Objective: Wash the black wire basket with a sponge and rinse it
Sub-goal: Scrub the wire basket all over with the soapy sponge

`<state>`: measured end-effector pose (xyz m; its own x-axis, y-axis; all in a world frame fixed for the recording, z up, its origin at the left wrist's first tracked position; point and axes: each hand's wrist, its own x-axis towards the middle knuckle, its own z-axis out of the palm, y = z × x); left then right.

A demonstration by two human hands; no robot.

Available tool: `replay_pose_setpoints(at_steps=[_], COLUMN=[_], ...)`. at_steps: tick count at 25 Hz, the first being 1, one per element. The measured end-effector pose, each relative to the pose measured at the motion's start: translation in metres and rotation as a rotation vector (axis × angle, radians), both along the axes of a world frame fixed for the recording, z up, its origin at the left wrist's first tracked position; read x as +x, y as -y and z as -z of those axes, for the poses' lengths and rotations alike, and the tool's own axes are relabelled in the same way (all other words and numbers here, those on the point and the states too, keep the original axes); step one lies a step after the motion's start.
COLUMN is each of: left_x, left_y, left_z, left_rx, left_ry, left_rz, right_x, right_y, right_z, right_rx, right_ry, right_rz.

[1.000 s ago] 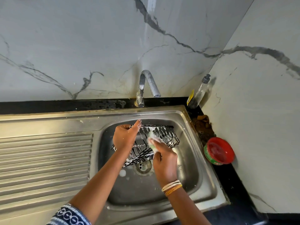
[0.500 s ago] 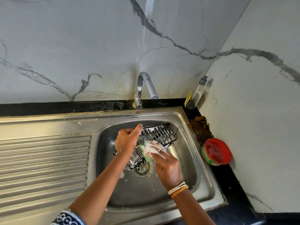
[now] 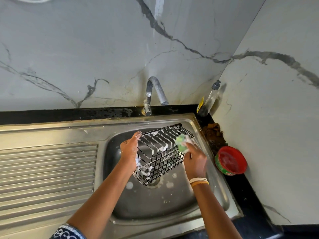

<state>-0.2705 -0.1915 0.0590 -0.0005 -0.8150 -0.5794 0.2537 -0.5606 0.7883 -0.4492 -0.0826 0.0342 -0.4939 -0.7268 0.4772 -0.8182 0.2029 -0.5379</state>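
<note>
1. Nearest us, both forearms reach into the sink (image 3: 172,219), a patterned sleeve (image 3: 69,232) at the left elbow and bangles (image 3: 198,181) on the right wrist.
2. Our left hand (image 3: 129,150) grips the near-left end of the black wire basket (image 3: 162,152), fingers curled round its wires and the thumb up along the rim, foam on the knuckles.
3. Our right hand (image 3: 195,159) is closed round a green sponge (image 3: 181,144), pressing it against the basket's far-right end; the fingertips are lost in suds, so we cannot tell exactly how they lie.
4. The basket is held up over the drain (image 3: 153,182), tilted, its lowest corner close to the drain; whether it touches we cannot tell. Its long axis runs from near-left, low, to far-right, high, and its open side appears turned up and towards the wall.
5. We judge the soaping step is in hand: foam coats many wires, and none is rinsed off yet.
6. The next move probably calls for working the sponge over the remaining wires while the left hand turns the basket, then bringing it under the tap (image 3: 155,94), which shows no running water.
7. Farther right, a red tub (image 3: 230,160) sits on the black counter (image 3: 252,204), and a clear bottle (image 3: 208,100) stands in the corner.
</note>
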Motion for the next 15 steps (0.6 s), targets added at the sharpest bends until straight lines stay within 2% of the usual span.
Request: replay_pose_setpoints(at_steps=[4,8,12,15], left_x=[0.003,0.001,-0.001,0.003], left_y=[0.004,0.008,0.002,0.002], left_z=[0.001,0.001,0.006,0.012], left_rx=[-0.050,-0.244,-0.329,-0.349], left_ry=[0.008,0.120,0.252,0.215], left_rz=[-0.033,0.030,0.116,0.167], right_x=[-0.006,0.033,0.089,0.062], right_y=[0.025,0.031,0.026,0.040], right_z=[-0.018,-0.042,-0.055,-0.050], right_rx=[-0.016,0.159,0.217,0.263], right_ry=[0.230,0.400,0.104,0.025], right_rz=[0.156,0.007,-0.252,-0.221])
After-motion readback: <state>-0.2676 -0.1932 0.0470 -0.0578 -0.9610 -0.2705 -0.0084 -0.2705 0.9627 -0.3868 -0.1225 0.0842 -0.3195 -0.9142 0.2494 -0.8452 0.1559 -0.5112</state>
